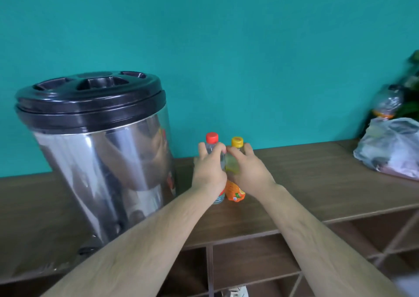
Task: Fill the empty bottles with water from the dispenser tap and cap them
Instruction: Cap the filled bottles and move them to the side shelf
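Two small plastic bottles stand side by side on the wooden counter (317, 183), touching each other. The left one is a clear bottle with a red cap (212, 138); my left hand (209, 167) grips its body. The right one is a bottle with a yellow cap (237, 142) and an orange label; my right hand (248, 168) grips it. Left of them stands the steel water dispenser (102, 160) with a black lid. Its tap is low at the front, mostly hidden behind my left forearm.
A plastic bag (392, 147) lies on the counter at the far right, with a crumpled bottle (387, 104) and plant leaves behind it. Open wooden shelf compartments (249, 262) run below the counter edge. A teal wall backs the counter.
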Available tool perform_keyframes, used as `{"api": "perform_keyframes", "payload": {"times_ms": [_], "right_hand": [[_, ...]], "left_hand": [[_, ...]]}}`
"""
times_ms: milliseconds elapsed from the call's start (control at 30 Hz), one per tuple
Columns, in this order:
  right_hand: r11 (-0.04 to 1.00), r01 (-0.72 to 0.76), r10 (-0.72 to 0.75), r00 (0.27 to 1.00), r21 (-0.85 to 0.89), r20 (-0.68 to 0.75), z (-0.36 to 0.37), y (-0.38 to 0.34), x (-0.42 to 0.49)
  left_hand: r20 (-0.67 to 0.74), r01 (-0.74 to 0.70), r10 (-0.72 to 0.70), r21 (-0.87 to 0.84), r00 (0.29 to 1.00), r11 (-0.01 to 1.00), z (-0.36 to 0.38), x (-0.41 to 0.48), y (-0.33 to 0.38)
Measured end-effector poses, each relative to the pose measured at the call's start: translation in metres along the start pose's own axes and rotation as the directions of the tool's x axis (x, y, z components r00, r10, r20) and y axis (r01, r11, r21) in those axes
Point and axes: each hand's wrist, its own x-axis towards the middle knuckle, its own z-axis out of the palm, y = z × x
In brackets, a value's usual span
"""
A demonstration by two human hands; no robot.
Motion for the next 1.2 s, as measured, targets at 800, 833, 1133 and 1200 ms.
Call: {"api": "perform_keyframes", "payload": {"times_ms": [800,833,1133,1200], "right_hand": [[0.834,0.493,-0.503,0.864,0.248,-0.023,0.019,-0.309,-0.196],[0.813,0.520,-0.534,0.845,0.261,-0.022,0.026,-0.325,-0.198],[0.657,0.626,-0.718,0.689,0.420,0.098,0.115,-0.446,-0.213],[0.629,0.623,-0.741,0.662,0.464,0.116,0.137,-0.464,-0.215]], "left_hand": [[-0.325,0.108,-0.075,0.084,0.943,0.991,-0.276,-0.307,-0.101],[-0.347,0.141,-0.097,0.105,0.933,0.984,-0.286,-0.319,-0.109],[-0.528,0.445,-0.309,0.149,0.791,0.883,-0.350,-0.402,-0.192],[-0.551,0.494,-0.343,0.149,0.761,0.856,-0.355,-0.415,-0.213]]}}
